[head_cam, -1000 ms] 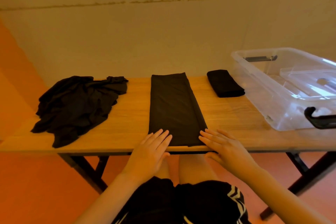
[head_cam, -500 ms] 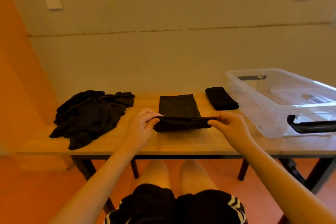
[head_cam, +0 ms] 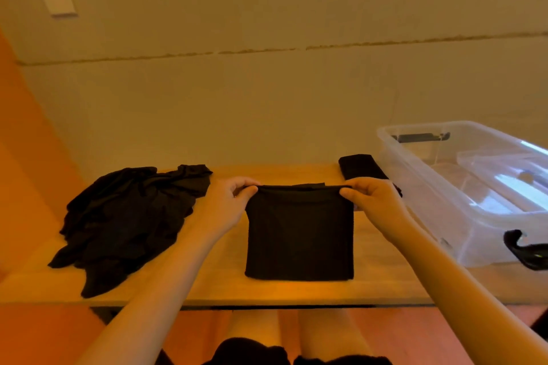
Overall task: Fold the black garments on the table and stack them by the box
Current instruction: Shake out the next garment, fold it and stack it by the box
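A black garment lies folded into a near square in the middle of the wooden table. My left hand pinches its far left corner and my right hand pinches its far right corner, both at the far edge of the fold. A small folded black garment sits at the back, right beside the clear plastic box; my right hand hides part of it. A crumpled pile of black garments lies on the table's left side.
The clear box with black handles takes up the right end of the table and overhangs my view at the right edge. A pale wall rises directly behind the table. My knees show below the near table edge.
The long garment has been folded in half: both hands lifted its near end and carried it away from me to the far edge. The camera has tilted upward.
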### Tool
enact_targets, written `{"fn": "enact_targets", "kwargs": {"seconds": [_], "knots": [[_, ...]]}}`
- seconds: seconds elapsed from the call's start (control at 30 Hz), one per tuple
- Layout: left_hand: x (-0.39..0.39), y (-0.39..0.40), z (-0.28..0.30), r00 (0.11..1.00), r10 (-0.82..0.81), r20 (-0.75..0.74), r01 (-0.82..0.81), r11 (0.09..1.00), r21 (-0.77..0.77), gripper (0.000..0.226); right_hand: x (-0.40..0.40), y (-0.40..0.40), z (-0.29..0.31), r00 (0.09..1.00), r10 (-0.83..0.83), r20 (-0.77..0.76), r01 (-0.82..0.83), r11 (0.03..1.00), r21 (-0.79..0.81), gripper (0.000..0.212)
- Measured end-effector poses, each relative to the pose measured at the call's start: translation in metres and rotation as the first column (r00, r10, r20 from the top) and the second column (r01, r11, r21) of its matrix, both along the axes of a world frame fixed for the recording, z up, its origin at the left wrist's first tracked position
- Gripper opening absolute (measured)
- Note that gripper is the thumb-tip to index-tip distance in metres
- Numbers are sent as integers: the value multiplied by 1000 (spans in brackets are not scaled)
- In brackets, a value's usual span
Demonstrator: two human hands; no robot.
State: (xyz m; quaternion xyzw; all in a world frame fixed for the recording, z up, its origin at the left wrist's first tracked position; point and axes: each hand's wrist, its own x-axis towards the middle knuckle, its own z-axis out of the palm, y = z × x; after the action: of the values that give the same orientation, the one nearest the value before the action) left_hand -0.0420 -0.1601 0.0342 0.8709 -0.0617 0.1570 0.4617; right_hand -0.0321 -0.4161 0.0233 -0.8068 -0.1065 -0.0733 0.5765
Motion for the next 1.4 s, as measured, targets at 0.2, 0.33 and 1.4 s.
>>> {"fn": "enact_targets", "kwargs": {"seconds": [0.2, 0.33, 1.4], "knots": [[93, -1, -10, 984, 54, -172, -58, 998, -19, 20, 88, 14, 1, 993, -93, -72, 88, 994, -72, 12], [150, -8, -42, 948, 65, -311, -53, 997, 48, 20, 148, 22, -30, 974, -184, -132, 135, 940, -313, 21], [149, -36, -87, 843, 291, -453, 85, 759, 646, 68, 149, 59, -80, 973, -115, -201, -121, 488, -864, 72]]}}
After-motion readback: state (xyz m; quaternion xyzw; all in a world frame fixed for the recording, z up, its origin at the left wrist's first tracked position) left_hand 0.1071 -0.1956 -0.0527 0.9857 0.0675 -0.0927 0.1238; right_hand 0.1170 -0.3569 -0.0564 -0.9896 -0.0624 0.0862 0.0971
